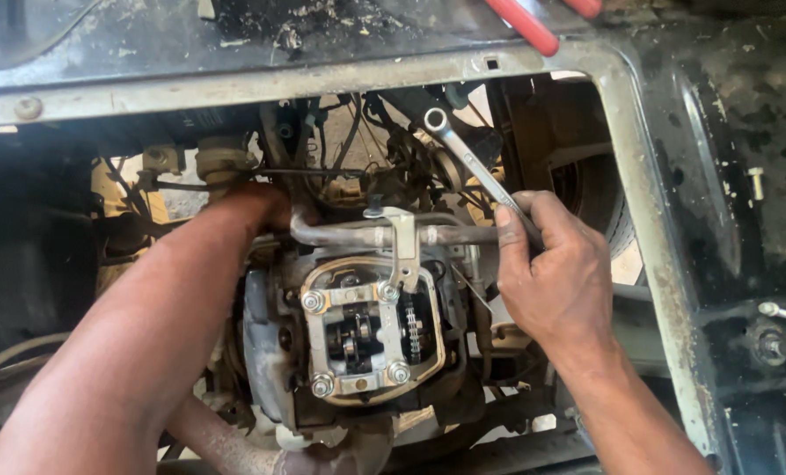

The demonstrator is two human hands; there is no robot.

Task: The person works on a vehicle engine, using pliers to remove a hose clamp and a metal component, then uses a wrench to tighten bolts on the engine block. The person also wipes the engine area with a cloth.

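Observation:
My right hand [555,268] grips the shaft of a steel ring wrench [466,158], whose ring end points up and left into the engine bay. My left hand [261,209] reaches behind the engine at the upper left; its fingers are hidden by wiring and a metal pipe [358,235], so I cannot tell what they touch. Between my hands sits an open engine cylinder head [368,330] with several nuts at its corners, a cam chain and rocker parts showing inside.
A dirty metal frame [639,176] borders the opening at the top and right. Red tool handles [525,26] lie on the top edge. A tyre [599,198] shows behind the frame at right. Tangled wires [366,141] hang above the engine. A bolt [775,310] sticks out at right.

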